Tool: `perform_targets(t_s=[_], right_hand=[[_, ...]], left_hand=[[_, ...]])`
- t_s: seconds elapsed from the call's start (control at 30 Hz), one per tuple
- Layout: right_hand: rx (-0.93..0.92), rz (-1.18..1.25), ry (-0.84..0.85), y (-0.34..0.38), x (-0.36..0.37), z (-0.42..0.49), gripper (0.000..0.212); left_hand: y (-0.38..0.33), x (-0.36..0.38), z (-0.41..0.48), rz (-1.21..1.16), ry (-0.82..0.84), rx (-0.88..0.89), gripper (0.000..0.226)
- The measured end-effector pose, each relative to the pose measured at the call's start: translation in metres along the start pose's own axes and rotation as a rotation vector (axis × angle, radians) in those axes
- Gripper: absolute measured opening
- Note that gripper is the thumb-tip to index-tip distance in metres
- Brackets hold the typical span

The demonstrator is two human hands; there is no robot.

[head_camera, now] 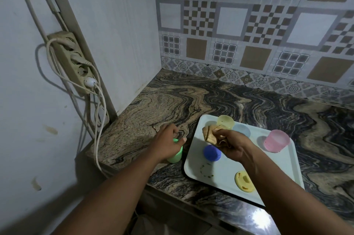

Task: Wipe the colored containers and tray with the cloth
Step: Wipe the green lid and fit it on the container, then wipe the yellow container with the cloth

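The left hand (166, 146) grips a green cup (175, 157) from above; the cup stands on the marbled surface (172, 96) just left of the white tray (226, 175). The right hand (231, 145) pinches a crumpled tan cloth (211, 133) over the tray. On the tray are a dark blue cup (211, 153), a yellow cup (226, 121), a light blue cup (242, 130), a pink cup (276, 141) and, near the front edge, a yellow lid (244, 181).

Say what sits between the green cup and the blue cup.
Head view: a strip of countertop and the tray's left rim, nothing else.
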State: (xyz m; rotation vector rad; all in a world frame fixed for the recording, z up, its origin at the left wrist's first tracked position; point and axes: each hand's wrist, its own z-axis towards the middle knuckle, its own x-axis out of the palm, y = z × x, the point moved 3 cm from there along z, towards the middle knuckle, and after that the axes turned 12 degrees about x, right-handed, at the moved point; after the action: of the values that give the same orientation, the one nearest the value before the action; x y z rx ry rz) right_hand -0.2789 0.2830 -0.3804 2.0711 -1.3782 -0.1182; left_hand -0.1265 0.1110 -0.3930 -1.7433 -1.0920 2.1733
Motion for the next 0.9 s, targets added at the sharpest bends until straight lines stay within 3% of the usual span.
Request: perform_targets(t_s=[0.3, 0.53, 0.6, 0.73, 0.83, 0.9], right_hand=[[-0.116, 0.369, 0.051, 0.054, -0.053, -0.038, 0.028], [-0.140, 0.627, 0.243, 0.030, -0.083, -0.054, 0.072], [-0.156, 0.596, 0.242, 0.026, -0.084, -0.056, 0.071], [-0.166, 0.438, 0.021, 0.023, -0.087, -0.049, 0.036], [-0.296, 0.303, -0.165, 0.031, -0.085, -0.042, 0.033], [-0.489, 0.150, -0.305, 0.036, -0.075, -0.044, 0.032]], left_hand=[[-0.060, 0.028, 0.073, 0.159, 0.103, 0.299, 0.047], [-0.092, 0.076, 0.122, 0.413, 0.373, 0.477, 0.060], [-0.093, 0.085, 0.129, 0.488, 0.404, 0.488, 0.053], [-0.090, 0.089, 0.136, 0.548, 0.326, 0.460, 0.025], [-0.081, 0.077, 0.134, 0.271, 0.229, 0.316, 0.018], [-0.075, 0.065, 0.132, 0.039, 0.159, 0.242, 0.019]])
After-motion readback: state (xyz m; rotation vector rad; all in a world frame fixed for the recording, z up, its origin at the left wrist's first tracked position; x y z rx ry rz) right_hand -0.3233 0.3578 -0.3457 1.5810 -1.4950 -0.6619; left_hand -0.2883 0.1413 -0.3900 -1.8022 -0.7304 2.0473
